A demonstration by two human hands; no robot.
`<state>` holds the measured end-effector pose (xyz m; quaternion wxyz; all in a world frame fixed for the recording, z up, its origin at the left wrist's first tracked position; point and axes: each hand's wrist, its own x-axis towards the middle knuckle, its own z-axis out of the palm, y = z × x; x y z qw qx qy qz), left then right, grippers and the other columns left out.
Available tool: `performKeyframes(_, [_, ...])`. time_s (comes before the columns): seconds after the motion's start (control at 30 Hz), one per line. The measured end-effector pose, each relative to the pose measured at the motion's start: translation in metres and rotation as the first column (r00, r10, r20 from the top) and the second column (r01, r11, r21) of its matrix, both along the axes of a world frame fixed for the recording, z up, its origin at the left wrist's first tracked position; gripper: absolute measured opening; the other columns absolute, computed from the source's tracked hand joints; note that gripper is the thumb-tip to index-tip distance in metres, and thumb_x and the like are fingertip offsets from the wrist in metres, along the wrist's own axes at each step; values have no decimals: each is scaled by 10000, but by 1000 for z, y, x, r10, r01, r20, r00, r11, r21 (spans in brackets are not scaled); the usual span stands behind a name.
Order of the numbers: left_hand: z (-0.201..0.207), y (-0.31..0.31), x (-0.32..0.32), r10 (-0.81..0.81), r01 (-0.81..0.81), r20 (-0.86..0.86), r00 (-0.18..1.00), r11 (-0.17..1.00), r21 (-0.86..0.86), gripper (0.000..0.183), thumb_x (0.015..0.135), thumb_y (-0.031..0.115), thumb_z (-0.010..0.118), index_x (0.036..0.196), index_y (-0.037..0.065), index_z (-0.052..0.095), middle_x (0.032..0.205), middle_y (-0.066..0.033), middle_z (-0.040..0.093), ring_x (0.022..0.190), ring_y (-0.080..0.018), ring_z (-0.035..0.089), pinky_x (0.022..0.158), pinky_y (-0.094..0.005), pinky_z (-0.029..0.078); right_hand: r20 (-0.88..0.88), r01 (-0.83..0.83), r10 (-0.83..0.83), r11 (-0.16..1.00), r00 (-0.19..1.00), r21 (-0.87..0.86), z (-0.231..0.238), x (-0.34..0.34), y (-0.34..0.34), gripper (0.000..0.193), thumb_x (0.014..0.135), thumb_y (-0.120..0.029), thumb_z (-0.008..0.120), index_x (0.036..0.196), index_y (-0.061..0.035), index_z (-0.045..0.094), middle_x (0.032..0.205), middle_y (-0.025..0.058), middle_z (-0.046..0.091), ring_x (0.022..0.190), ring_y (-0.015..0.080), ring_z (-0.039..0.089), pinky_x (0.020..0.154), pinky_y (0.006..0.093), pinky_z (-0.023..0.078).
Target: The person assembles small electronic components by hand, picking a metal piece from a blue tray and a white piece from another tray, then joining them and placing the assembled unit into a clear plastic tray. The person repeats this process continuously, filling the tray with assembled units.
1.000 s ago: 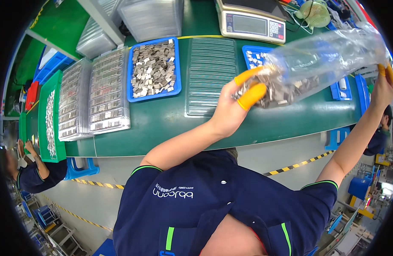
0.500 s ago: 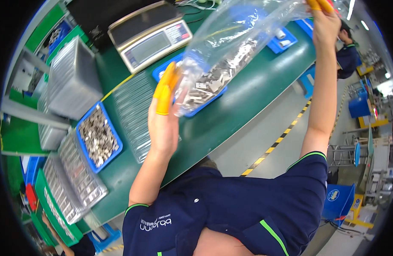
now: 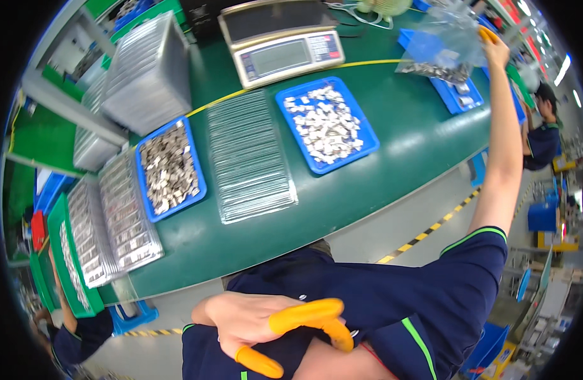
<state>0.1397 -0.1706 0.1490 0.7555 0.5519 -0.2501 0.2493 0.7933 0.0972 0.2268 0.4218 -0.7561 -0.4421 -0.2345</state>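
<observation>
A clear plastic bag (image 3: 436,47) with small grey metal parts gathered in its bottom hangs from my right hand (image 3: 496,52) at the far right. That hand pinches the bag's top, yellow finger covers on its fingertips. My left hand (image 3: 253,322) is drawn back in front of my chest, empty, its yellow-covered fingers bent and apart. On the table before me lies a blue tray (image 3: 371,144) of small whitish metal pieces. Left of it is a clear ridged plastic tray (image 3: 248,158), then another blue tray (image 3: 203,190) full of grey-brown metal pieces.
A digital scale (image 3: 282,57) stands at the back. Tall stacked clear trays (image 3: 145,76) and filled blister trays (image 3: 130,221) are on the left. Below the bag sits a blue bin (image 3: 453,98) with white rolls. Other people (image 3: 541,142) work at right and lower left.
My left hand has let go of the bag and come back toward my chest. The bag has swung right and now hangs from my right hand, uncovering the tray of whitish pieces.
</observation>
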Motion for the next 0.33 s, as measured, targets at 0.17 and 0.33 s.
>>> performKeyframes(0.17, [-20, -14, -2, 82, -90, -171, 982, 995, -39, 870, 872, 300, 529, 1408, -29, -72, 1325, -390, 269, 1256, -487, 301, 1023, -532, 229, 13, 290, -300, 906, 954, -309, -6, 25, 11, 330, 771, -437, 622, 1070, -301, 651, 1063, 98, 640, 1015, 274, 597, 856, 385, 462])
performKeyframes(0.33, [-30, -10, -17, 45, -47, -24, 999, 996, -78, 887, 875, 358, 521, 1415, 6, -89, 1315, -396, 281, 1238, -487, 336, 1003, -574, 250, 114, 274, -256, 765, 960, -582, -42, 66, 30, 303, 784, -419, 601, 1057, -299, 657, 1099, 110, 625, 1055, 276, 581, 880, 397, 452])
